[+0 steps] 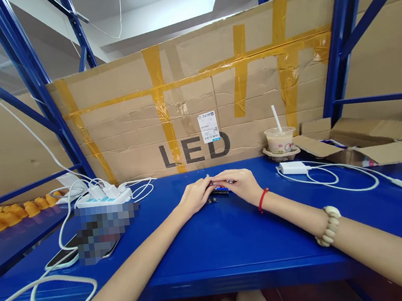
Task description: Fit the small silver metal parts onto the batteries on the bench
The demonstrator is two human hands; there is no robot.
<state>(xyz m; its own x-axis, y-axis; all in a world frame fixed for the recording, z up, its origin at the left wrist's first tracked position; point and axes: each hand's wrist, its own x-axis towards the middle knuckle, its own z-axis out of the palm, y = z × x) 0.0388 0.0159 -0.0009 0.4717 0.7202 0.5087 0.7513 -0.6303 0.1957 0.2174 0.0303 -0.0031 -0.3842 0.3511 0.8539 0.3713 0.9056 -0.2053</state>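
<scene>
Both my hands meet at the middle of the blue table (232,243). My left hand (195,195) has its fingers curled and pinched at a small dark part (220,189) with red and blue marks. My right hand (239,184) covers the same part from the right, fingers closed over it. A few tiny dark round bits (211,200) lie on the table just below the hands. A red cord circles my right wrist, and a pale bead bracelet sits further up that arm.
A white power strip (103,197) with plugs and cables sits at left, a phone (85,244) in front of it. A drink cup with straw (280,140), a white charger (293,167) and an open carton (358,146) stand at right. Taped cardboard forms the back wall.
</scene>
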